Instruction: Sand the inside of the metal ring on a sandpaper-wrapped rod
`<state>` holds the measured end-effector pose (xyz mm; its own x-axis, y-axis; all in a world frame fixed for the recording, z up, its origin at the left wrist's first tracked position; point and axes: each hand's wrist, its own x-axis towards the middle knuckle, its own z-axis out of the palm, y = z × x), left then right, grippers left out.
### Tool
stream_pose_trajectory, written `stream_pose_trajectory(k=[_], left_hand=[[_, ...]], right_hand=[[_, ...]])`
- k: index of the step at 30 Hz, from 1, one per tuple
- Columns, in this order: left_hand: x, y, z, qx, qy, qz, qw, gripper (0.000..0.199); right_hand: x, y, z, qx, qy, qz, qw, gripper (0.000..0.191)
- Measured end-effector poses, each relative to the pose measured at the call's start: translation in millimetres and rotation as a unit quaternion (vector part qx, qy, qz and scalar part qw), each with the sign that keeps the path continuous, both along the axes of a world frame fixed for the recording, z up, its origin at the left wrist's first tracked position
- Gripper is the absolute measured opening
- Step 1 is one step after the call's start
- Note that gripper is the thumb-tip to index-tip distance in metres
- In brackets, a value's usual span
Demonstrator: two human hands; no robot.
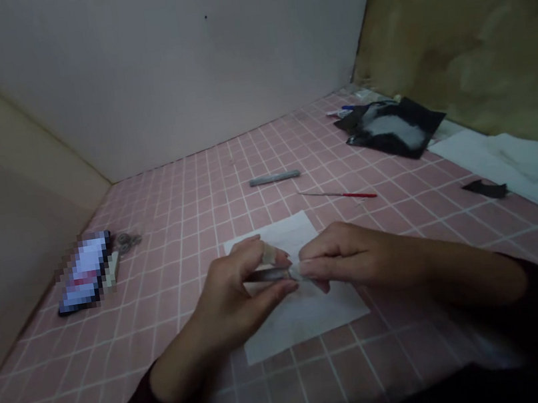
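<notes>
Over a sheet of white paper [311, 313], my left hand [241, 286] grips a slim greyish stick [268, 274] between thumb and fingers. One of its fingers wears a pale wrap [269, 253]. My right hand [340, 255] is closed at the stick's right end, pinching a small pale piece [297, 271] there. The fingers hide most of this piece, so its kind cannot be made out. Beyond the paper lies a similar grey stick [274, 178]. Nearer the right hand rests a thin metal tool with a red handle [360, 195].
A phone [85, 273] with a blurred screen lies at the left, beside a small coiled grey thing [128, 241]. At the right are black sheets with whitish powder [396, 125], white papers [510, 159] and a black scrap [485, 188]. Walls enclose the pink checked table [164, 210].
</notes>
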<state>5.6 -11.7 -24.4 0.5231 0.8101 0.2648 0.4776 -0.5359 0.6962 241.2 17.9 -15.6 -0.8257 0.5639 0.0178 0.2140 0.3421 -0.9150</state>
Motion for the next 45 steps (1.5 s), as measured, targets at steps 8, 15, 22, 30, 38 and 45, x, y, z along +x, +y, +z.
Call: stream_pose_trajectory(k=[8,15,22,30,38,45], left_hand=[[-0.4,1.4,-0.4,-0.003,-0.011,0.024,1.0,0.017],[1.3,-1.0,1.1,0.003,-0.026,0.013,1.0,0.016],[2.1,-0.4,1.0,0.025,-0.002,-0.023,0.999,0.018],[1.9,-0.6,1.6,0.009,-0.007,-0.019,1.0,0.017],[5.0,-3.7,0.9,0.0,-0.019,-0.001,1.0,0.019],[2.6,-2.9,3.1,0.008,-0.033,0.019,0.999,0.018]], right_hand=[[0.2,1.2,-0.2,-0.003,0.003,-0.005,1.0,0.037],[3.2,1.5,0.2,0.005,-0.002,0.015,1.0,0.039],[0.0,1.6,-1.9,-0.007,0.018,0.027,0.999,0.037],[2.3,-0.1,0.9,-0.016,0.016,0.021,1.0,0.035],[2.1,-0.9,1.4,-0.034,-0.006,0.004,0.999,0.038],[4.1,-1.8,-1.3,-0.039,-0.031,-0.015,0.999,0.036]])
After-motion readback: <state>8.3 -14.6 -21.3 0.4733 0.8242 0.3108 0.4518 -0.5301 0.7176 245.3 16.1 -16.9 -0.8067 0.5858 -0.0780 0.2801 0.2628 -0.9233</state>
